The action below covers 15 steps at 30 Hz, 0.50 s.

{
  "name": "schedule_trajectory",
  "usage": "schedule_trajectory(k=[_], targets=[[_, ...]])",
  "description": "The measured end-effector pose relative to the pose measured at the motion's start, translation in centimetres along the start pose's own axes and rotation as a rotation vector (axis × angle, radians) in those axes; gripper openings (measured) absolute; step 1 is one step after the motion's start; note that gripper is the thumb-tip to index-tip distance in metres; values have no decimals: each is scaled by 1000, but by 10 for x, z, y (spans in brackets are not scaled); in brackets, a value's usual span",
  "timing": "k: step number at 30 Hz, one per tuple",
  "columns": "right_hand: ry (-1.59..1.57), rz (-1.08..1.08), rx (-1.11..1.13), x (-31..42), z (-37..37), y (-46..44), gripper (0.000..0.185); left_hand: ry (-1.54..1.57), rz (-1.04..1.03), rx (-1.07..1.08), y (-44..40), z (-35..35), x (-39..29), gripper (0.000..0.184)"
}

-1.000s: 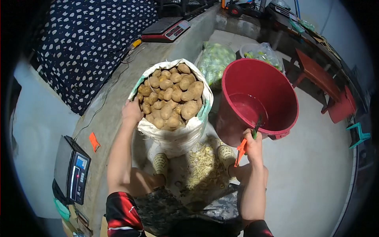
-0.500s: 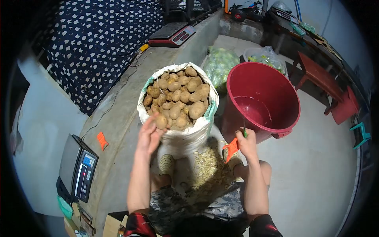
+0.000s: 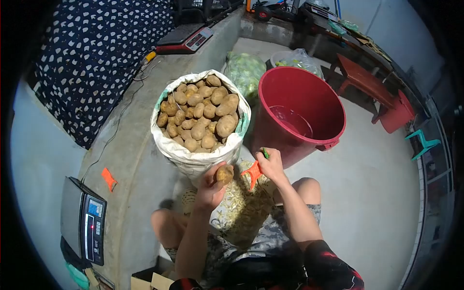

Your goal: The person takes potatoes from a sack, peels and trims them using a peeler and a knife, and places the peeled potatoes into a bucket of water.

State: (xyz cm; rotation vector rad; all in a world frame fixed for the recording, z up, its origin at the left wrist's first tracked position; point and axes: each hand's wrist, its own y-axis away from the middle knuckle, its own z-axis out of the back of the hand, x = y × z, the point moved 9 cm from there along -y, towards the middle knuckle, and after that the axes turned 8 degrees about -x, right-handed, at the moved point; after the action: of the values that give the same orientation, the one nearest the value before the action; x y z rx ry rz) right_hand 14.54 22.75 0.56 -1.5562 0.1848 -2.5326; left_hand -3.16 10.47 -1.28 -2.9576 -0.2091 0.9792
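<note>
A brown unpeeled potato sits in the fingers of my left hand, just in front of the sack. My right hand is closed round the green handle of an orange peeler; its head points left toward the potato, with a gap between them. Straight ahead stands a white woven sack with a rolled rim, filled with potatoes. Pale peelings are scattered on the floor between my legs, below both hands.
A large red bucket with a little liquid stands right of the sack. Bags of green produce are behind it. On the left ledge lie a digital scale, another orange peeler and a red scale. A red stool is at right.
My left hand has drawn the potato back from the sack's front edge toward my body. My right hand with the peeler has come left, nearer the potato. The view has shifted right.
</note>
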Motion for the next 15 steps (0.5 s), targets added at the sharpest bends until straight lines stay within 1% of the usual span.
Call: schedule_trajectory(k=[1,3,4,5,7,8,10,15], targets=[[10,1,3,1,1,2,29,-30,-27,-1,0,3,-2,61],[172,188,54,22,-6,11,27,-100,-90,-7,0,7,-12,59],[215,327,49,34,-11,18,26,-154,-126,-38,0,10,-18,63],[213,330,53,37,-14,24,26,-155,-131,-41,-1,11,-20,63],[299,490,176,61,-30,45,27,-209,-157,-99,-4,16,-24,64],[332,510,239,61,-39,51,29,-209,-156,-100,-5,16,-23,64],[324,535,266,69,-46,57,29,-393,-266,-71,-3,6,-31,61],[347,570,293,65,-57,60,30,-539,-278,-109,2,5,-32,58]])
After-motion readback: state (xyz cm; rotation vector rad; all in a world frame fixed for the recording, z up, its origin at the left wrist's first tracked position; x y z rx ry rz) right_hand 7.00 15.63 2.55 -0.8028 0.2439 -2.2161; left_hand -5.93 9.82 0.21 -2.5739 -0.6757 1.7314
